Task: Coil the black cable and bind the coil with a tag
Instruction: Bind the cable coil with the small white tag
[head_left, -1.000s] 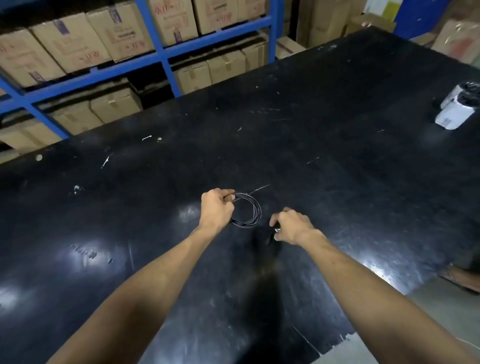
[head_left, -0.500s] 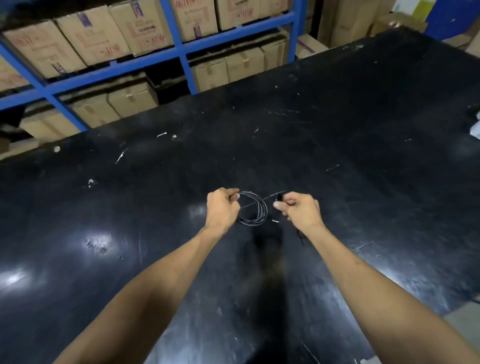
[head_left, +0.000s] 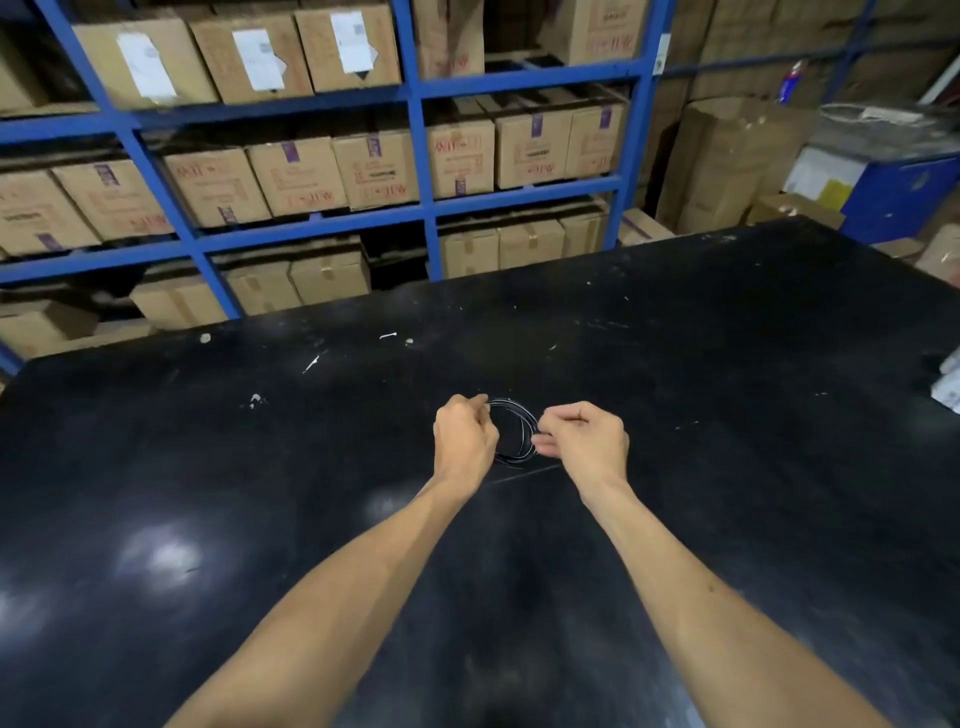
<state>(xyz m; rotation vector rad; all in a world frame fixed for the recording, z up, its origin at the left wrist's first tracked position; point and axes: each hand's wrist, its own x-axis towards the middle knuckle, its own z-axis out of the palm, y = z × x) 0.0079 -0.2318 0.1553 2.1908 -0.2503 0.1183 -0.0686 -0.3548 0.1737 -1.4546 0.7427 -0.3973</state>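
Note:
A thin black cable (head_left: 519, 415) is wound into a small round coil of several loops, held just above the black table (head_left: 727, 415). My left hand (head_left: 464, 439) pinches the coil's left side at the top. My right hand (head_left: 584, 439) pinches the coil's right side with thumb and fingers. A thin straight strand, cable tail or tag I cannot tell, runs low across the table below the coil (head_left: 530, 474). No tag is clearly visible in either hand.
Blue shelving (head_left: 421, 156) full of cardboard boxes (head_left: 374, 171) stands behind the table's far edge. White scraps (head_left: 387, 335) lie on the far part of the table. A white object (head_left: 948, 384) sits at the right edge. More boxes stand at the back right.
My right hand has moved left onto the coil's right side. The camera has tilted up, so more shelving shows. My left hand keeps its hold.

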